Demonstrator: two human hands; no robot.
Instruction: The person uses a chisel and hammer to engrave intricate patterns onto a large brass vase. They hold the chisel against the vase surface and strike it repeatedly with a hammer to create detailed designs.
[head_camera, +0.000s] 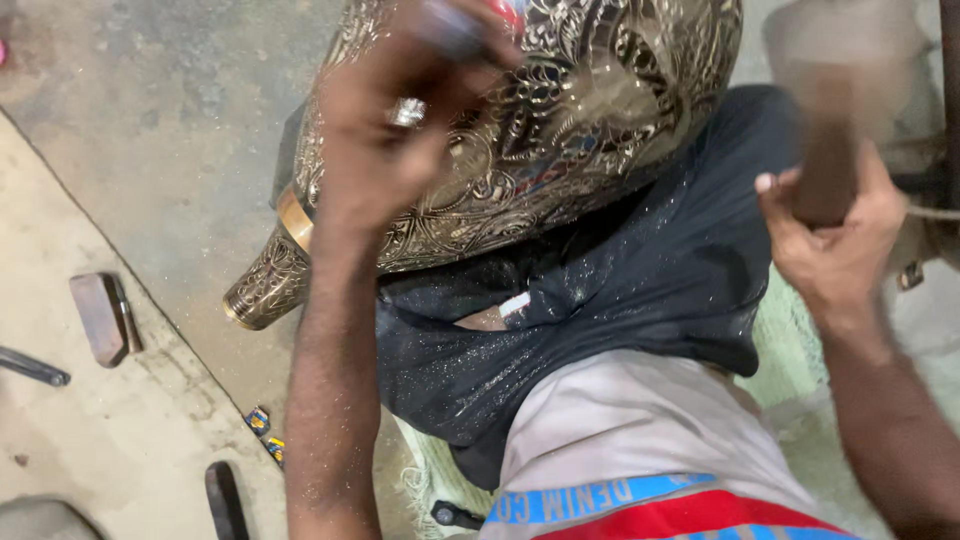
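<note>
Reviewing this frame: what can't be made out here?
- Head view: tool in the left hand is motion-blurred; its tip unreadable.
- Mallet in the right hand: head blurred.
- Engraved brass vase: top cut off by the frame edge, underside hidden by dark cloth.

Lit evenly by soft, diffuse light, moderately bright, without hard shadows. Sharp specular glints scattered over the engraved brass vase (520, 130), brightest near its upper middle. Tiny sparkling specks across the black cloth (640, 290). Heavy motion blur on the wooden mallet (835, 110) and partly on the right hand (835, 245); smeared too, the tool tip at the left hand (390, 130). Sharp focus on the concrete floor (150, 150) and forearm. Slight softness toward the frame edges.
</note>
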